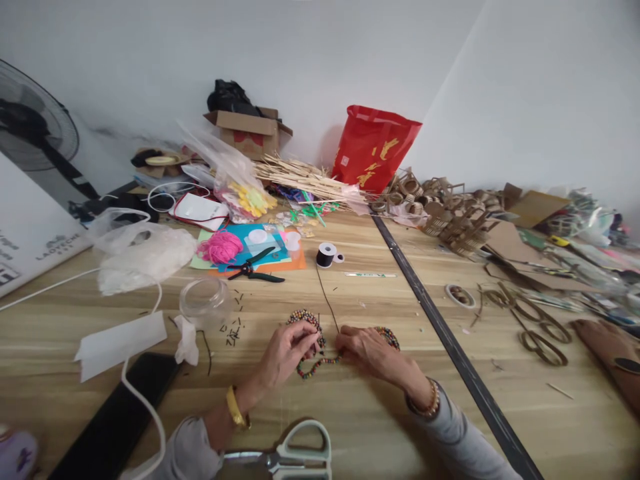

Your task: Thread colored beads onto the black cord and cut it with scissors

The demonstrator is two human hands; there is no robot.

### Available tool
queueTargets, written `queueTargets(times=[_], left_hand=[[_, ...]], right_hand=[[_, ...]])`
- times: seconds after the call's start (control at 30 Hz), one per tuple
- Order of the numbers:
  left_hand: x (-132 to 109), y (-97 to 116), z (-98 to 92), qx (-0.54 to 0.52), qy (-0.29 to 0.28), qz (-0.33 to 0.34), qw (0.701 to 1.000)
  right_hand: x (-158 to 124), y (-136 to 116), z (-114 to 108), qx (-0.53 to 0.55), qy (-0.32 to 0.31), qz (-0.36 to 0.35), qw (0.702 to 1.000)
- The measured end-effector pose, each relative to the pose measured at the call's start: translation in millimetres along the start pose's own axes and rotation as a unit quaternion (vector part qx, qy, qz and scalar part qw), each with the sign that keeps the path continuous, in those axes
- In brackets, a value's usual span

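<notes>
My left hand is closed in a pinch on a short dark cord end that sticks up above the fingertips. A string of small multicoloured beads loops under and around this hand on the table. My right hand is closed at the lower end of a thin dark cord, its fingertips partly hidden. That cord runs back to a spool of black cord. More beads lie coiled beside my right hand. White-handled scissors rest nearest to me.
Dark pruning shears and pink yarn lie on coloured paper. Left are a clear round container and a black flat object. A dark strip crosses the table. Another person's hand rests at the right.
</notes>
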State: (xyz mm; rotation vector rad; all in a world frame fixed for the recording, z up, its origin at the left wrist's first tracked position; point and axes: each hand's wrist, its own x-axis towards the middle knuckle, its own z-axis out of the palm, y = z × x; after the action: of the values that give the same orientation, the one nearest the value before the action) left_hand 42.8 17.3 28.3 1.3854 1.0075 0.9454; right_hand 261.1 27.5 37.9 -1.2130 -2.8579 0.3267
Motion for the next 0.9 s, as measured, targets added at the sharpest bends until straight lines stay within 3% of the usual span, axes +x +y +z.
queueTargets(times=[0.2,0.37,0.6,0.9], left_hand=[[6,-13,-1.0,-0.054,0.009,-0.037,0.998],[10,-13,0.4,-0.052,0.016,-0.047,0.997],[16,-16,4.5,0.011,0.029,-0.002,1.000],[22,-9,11.9,0.014,0.005,0.036,0.999]], right_hand=[[4,-3,-4,0.009,-0.005,-0.030,0.999],[8,-8,-8,0.126,0.008,-0.035,0.991],[15,-4,-5,0.303,0.017,0.002,0.953],[25,0,4,0.391,0.052,0.037,0.918]])
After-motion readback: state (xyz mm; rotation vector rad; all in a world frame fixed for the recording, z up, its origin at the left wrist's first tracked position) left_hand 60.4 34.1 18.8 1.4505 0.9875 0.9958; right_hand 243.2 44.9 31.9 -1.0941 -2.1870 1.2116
